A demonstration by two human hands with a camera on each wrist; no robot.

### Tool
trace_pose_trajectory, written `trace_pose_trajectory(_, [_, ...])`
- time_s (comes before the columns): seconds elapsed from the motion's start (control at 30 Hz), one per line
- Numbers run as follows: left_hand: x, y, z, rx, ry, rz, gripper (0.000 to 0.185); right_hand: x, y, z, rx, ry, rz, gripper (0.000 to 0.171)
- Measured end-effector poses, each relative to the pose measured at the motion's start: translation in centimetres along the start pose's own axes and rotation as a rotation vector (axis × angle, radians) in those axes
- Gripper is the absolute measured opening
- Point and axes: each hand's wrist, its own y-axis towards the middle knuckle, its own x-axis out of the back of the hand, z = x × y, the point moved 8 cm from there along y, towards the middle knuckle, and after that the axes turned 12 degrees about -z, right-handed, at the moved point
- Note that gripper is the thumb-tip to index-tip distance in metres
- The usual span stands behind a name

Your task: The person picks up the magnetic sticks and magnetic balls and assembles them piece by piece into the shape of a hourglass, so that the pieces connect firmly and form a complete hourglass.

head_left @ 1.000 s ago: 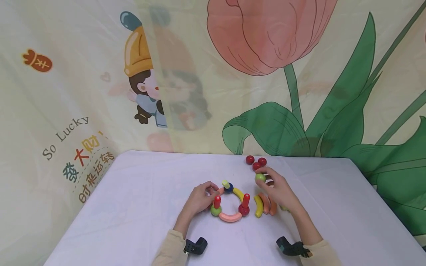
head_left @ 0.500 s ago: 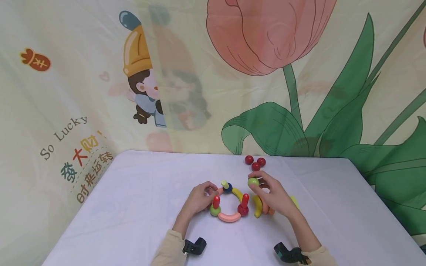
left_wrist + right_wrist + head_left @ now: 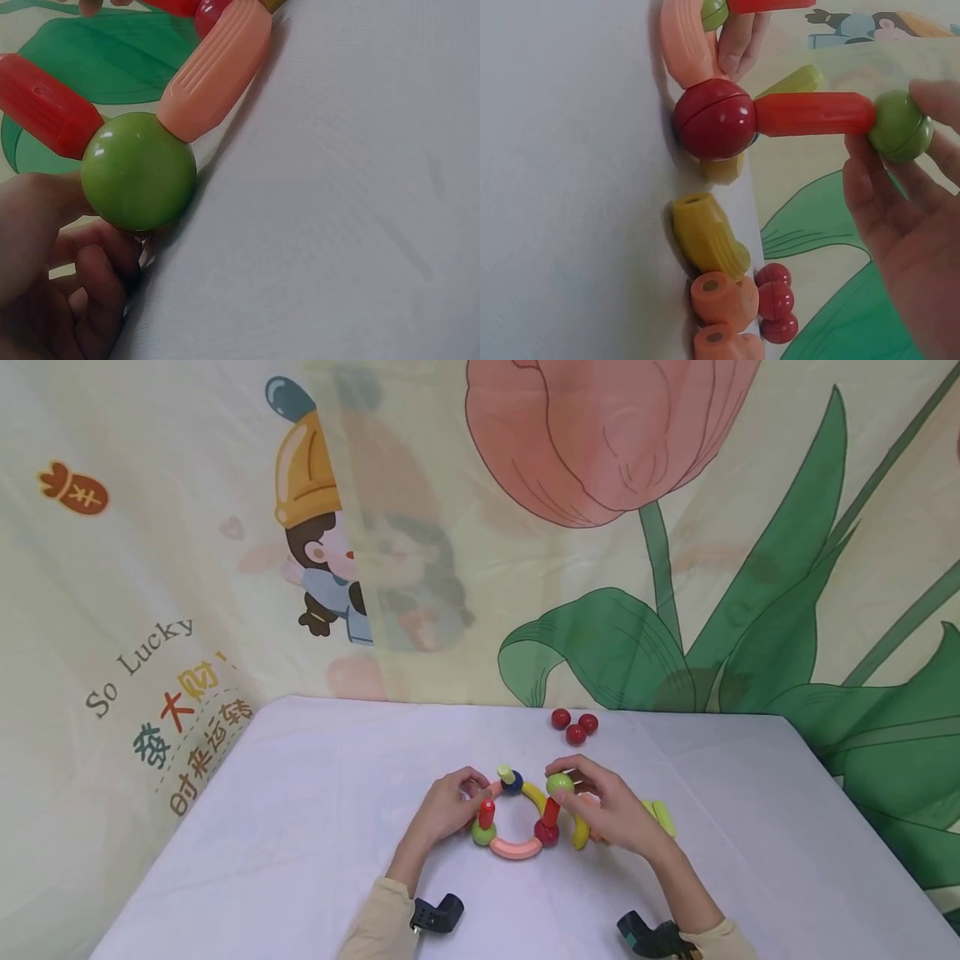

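My right hand (image 3: 611,810) pinches a light green ball (image 3: 559,784) at the top of an upright red rod (image 3: 817,114). That rod stands in a dark red ball (image 3: 547,833), one corner of a ring of magnetic-style balls and curved sticks. A pink curved stick (image 3: 515,848) forms the front side, and a yellow one (image 3: 535,795) the back right. At the left corner, a green ball (image 3: 139,171) carries another red rod (image 3: 487,812). The blue ball (image 3: 513,783) at the back bears a yellow-green rod (image 3: 506,773). My left hand (image 3: 450,806) grips the left pink stick (image 3: 496,789), its fingers partly hidden.
Right of the ring lie a loose yellow curved stick (image 3: 581,833) and pink curved sticks (image 3: 724,300), partly behind my right hand in the head view. Yellow-green rods (image 3: 662,817) lie further right. Three red balls (image 3: 576,735) sit near the table's back edge.
My right hand has brought the green ball left and toward me, from beside the red balls to the top of the right red rod. The left hand stays at the ring.
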Motion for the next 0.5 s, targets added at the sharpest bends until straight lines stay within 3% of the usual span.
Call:
trace_pose_trajectory(0.17, [0.1, -0.1, -0.1, -0.004, -0.02, 0.022, 0.024, -0.1, -0.1, -0.2, 0.01, 0.013, 0.019, 0.038])
trace_pose_trajectory(0.3, [0.2, -0.1, -0.2, -0.009, -0.064, 0.083, 0.025, 0.0, -0.1, -0.6, -0.015, 0.018, 0.045, 0.037])
trace_pose_trajectory(0.4, [0.5, -0.1, -0.2, -0.047, -0.105, 0.149, 0.02, 0.1, -0.1, -0.9, -0.022, 0.032, 0.081, 0.041])
trace_pose_trajectory(0.5, [1.0, -0.4, -0.4, -0.11, -0.146, 0.262, 0.02, 0.2, -0.2, -1.1, -0.03, 0.055, 0.109, 0.046])
